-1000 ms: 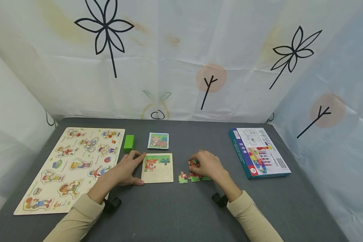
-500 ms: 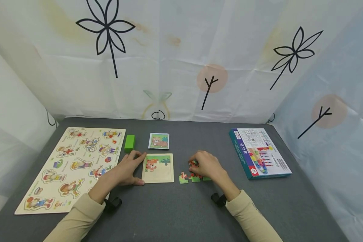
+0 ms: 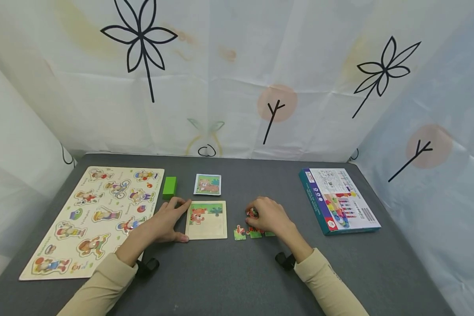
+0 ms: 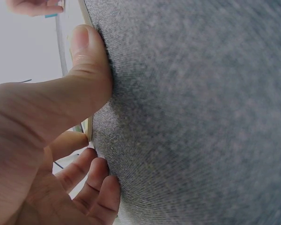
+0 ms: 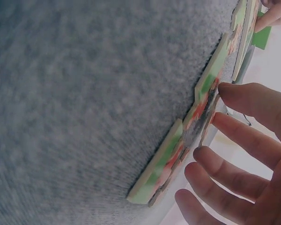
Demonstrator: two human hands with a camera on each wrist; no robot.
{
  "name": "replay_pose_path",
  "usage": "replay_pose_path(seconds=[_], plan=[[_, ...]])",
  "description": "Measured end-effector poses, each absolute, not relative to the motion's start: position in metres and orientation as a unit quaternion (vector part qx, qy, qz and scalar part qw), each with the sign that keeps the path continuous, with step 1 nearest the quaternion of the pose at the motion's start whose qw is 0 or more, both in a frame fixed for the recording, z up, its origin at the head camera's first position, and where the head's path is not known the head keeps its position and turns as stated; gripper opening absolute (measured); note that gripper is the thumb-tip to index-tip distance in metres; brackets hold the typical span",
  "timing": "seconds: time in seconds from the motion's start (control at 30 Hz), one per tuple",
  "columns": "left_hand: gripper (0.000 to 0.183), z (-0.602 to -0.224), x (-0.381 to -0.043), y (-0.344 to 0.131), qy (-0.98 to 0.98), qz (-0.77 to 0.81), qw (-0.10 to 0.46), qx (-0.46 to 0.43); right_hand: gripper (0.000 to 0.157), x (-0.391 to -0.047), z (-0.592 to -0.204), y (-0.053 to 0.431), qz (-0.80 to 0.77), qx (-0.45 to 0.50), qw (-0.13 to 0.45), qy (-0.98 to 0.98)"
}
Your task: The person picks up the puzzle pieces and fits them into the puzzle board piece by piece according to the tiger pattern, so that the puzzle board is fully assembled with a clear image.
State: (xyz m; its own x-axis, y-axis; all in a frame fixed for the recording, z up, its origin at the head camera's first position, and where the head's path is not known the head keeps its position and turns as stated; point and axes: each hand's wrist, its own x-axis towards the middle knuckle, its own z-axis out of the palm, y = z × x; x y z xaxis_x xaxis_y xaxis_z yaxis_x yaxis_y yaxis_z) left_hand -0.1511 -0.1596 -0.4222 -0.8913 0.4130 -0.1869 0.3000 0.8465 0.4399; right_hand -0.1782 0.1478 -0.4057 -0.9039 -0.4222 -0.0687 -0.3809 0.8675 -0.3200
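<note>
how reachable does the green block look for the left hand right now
Probably yes: the green block is just beyond the left hand, with nothing seen lying on it, though that hand would likely have to leave the edge of the puzzle tray.

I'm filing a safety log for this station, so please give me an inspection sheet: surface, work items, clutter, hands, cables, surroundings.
Surface: dark grey table.
Work items: puzzle tray, partly filled at the top, bare wood below; loose puzzle pieces to its right, some hidden by a hand.
Clutter: large picture board at left, green block, small picture card behind the tray, box at right.
Hands: left hand touches the tray's left edge; right hand has fingertips at a red-and-black piece, grip unclear.
Cables: thin dark loops at both back corners; cannot tell whether they are cables.
Surroundings: pale cloth with printed flowers and trees.
</note>
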Motion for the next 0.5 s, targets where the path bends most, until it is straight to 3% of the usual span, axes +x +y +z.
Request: replay_pose_path(seconds=[0.5], plan=[[0.103,-0.4225,-0.1512,-0.1603,0.951,0.207,0.136,0.186,0.021,-0.1798,-0.4027,0.1383,-0.157,-0.214,0.047,0.963]])
